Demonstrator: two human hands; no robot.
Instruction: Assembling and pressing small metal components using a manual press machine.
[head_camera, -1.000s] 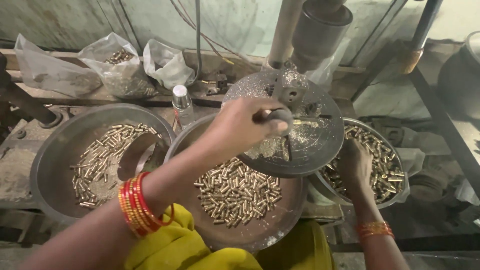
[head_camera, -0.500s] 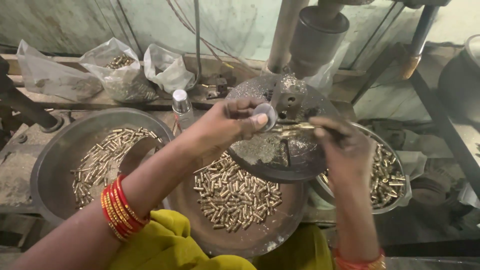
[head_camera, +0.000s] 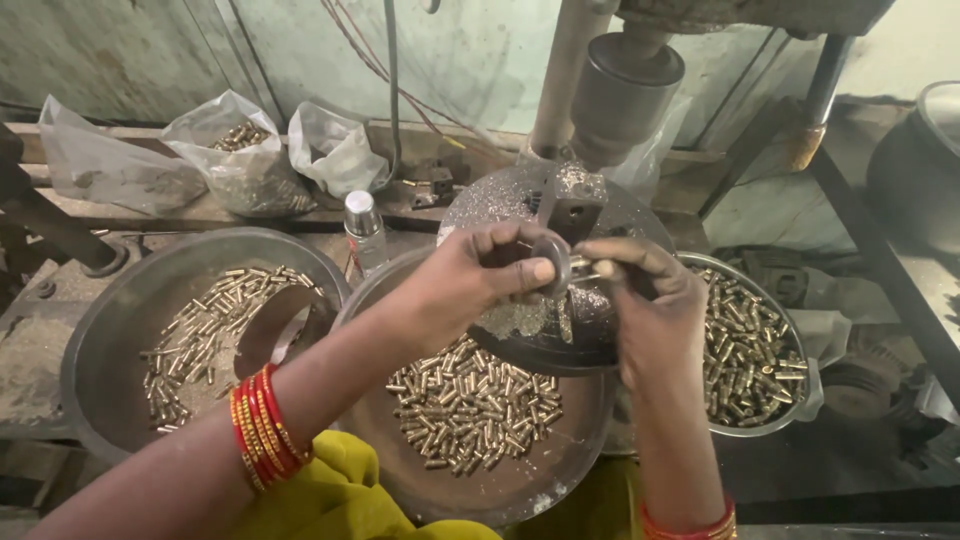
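My left hand (head_camera: 470, 285) pinches a small round grey metal holder (head_camera: 553, 263) in front of the drill press table (head_camera: 620, 215). My right hand (head_camera: 645, 310) meets it from the right, holding a small brass piece (head_camera: 580, 266) against the holder. Both hands hover above the middle pan (head_camera: 500, 490), which holds several small brass pieces (head_camera: 475, 405). Red bangles sit on my left wrist.
A left pan (head_camera: 110, 340) and a right bowl (head_camera: 800, 400) also hold brass pieces. Plastic bags (head_camera: 240, 150) lie at the back left. A small bottle (head_camera: 365, 232) stands behind the pans. The drill press column and head (head_camera: 620, 90) rise above the round table.
My right hand has come up from the right bowl with a brass piece and met my left hand. My left hand has drawn the holder slightly toward me.
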